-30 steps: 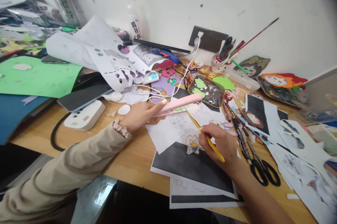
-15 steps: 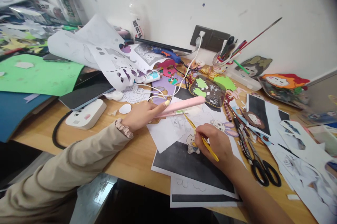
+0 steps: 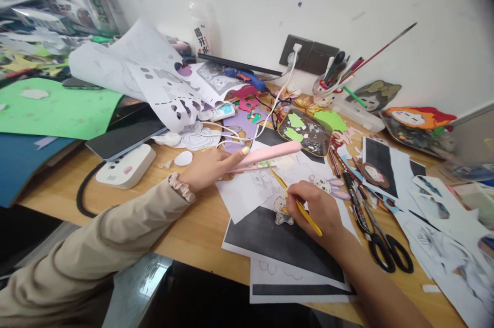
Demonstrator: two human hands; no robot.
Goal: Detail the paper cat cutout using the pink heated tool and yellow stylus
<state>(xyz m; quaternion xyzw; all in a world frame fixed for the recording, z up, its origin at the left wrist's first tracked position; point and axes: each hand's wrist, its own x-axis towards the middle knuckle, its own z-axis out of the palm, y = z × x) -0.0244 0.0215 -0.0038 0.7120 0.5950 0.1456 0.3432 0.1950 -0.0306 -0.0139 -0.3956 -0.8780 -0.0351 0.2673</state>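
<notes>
My left hand [image 3: 210, 166] is closed around a pink hair straightener [image 3: 276, 152], whose white cord trails back to the wall socket. A small green-and-white piece [image 3: 264, 164] sits at the straightener's lower arm, near the tips of yellow tweezers [image 3: 309, 217]. Those tweezers are pinched in my right hand [image 3: 314, 210]. Under the straightener lies a white sheet with a pencil drawing [image 3: 247, 197]. Beside my right fingers, a small cut-out figure [image 3: 282, 211] rests on a black-printed sheet [image 3: 278, 246]. A rabbit-eared cut-out [image 3: 328, 186] lies just beyond that hand.
Black-handled scissors [image 3: 389, 253] and a marker [image 3: 355, 202] lie on the right. A dark tray [image 3: 314, 135] holds green scraps behind the straightener. A blue glue gun [image 3: 245, 78] is at the back, a white device [image 3: 125, 166] left. Cut papers crowd both sides.
Almost nothing differs. Both hands keep their hold on the straightener and tweezers, and the tweezer tips stay by the green piece. The view shifts very slightly.
</notes>
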